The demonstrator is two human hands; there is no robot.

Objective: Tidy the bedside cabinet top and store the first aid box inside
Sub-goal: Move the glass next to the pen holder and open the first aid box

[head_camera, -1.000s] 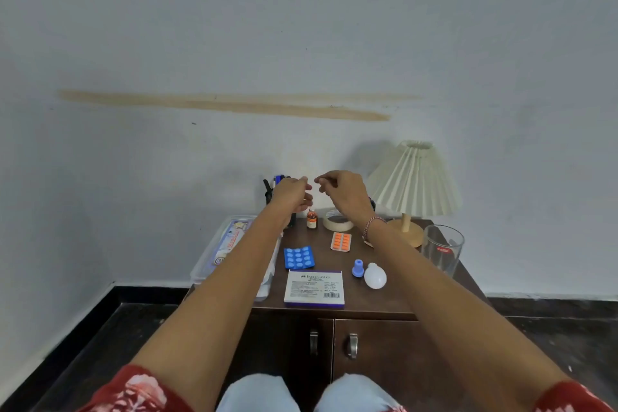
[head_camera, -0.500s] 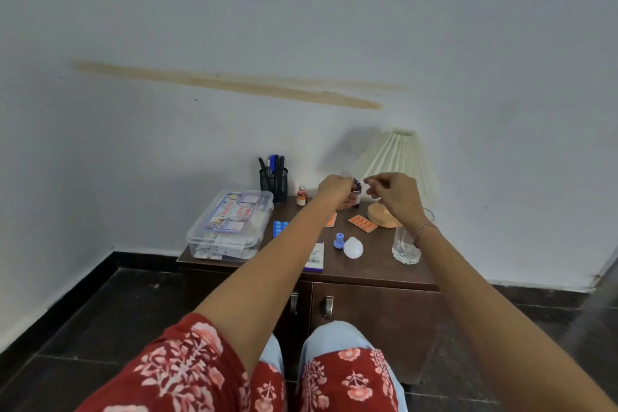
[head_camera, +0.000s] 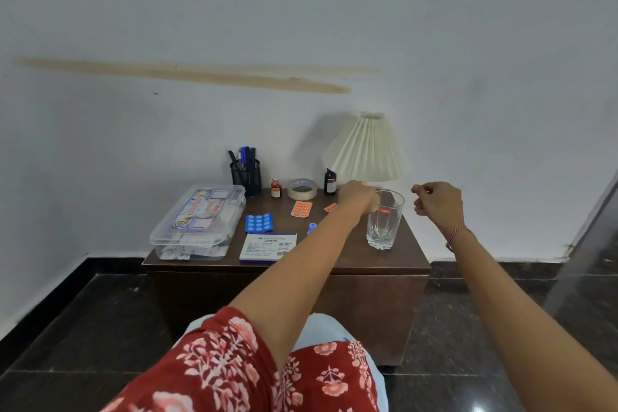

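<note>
First aid box (head_camera: 197,221) lying untouched | left hand (head_camera: 359,197), right hand (head_camera: 438,202) shifting rightward toward glass (head_camera: 384,227) | fingers curling, holding what: cannot tell | tidying pending

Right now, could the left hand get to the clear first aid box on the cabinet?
Probably yes. The left hand is above the cabinet top by the glass; the first aid box sits at the left end with nothing stacked on it, and only flat pill strips lie between.
</note>
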